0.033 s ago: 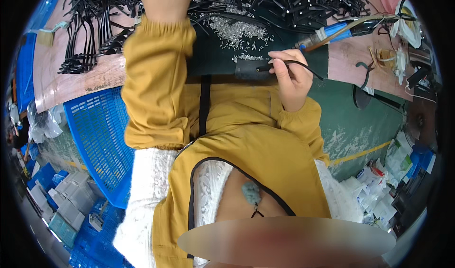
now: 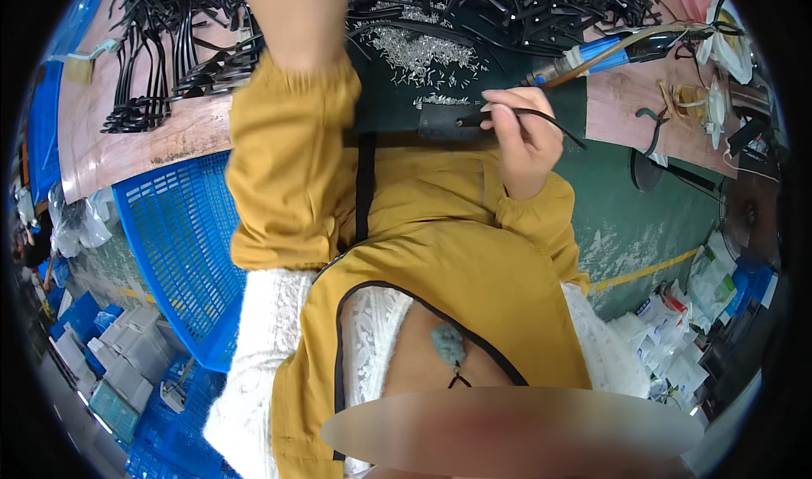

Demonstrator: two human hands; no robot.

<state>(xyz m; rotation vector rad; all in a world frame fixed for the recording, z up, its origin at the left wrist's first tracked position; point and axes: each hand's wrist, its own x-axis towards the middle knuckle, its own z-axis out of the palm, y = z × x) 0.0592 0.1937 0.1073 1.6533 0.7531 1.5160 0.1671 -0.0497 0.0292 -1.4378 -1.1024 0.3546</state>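
My right hand (image 2: 526, 136) pinches a thin, slightly curved black tube (image 2: 541, 117) between thumb and fingers. A small pale tip shows at the tube's left end, over a dark block (image 2: 441, 123) at the table's near edge. Small silver pins (image 2: 448, 101) lie along the far side of that block. Farther off is a loose heap of the same silver pins (image 2: 423, 54). My left arm stretches forward to the upper edge; the bare wrist of my left hand (image 2: 292, 13) shows, while its fingers are out of the picture.
Black strips (image 2: 533, 5) are piled at the back, and black pieces with wider ends (image 2: 139, 90) lie at left. A blue-banded tool with a hose (image 2: 592, 54) rests right of the pins. A blue basket (image 2: 173, 242) stands below the table's left side.
My left forearm has shifted slightly right and back toward me. My right hand, still holding the black tube, has moved very slightly right.
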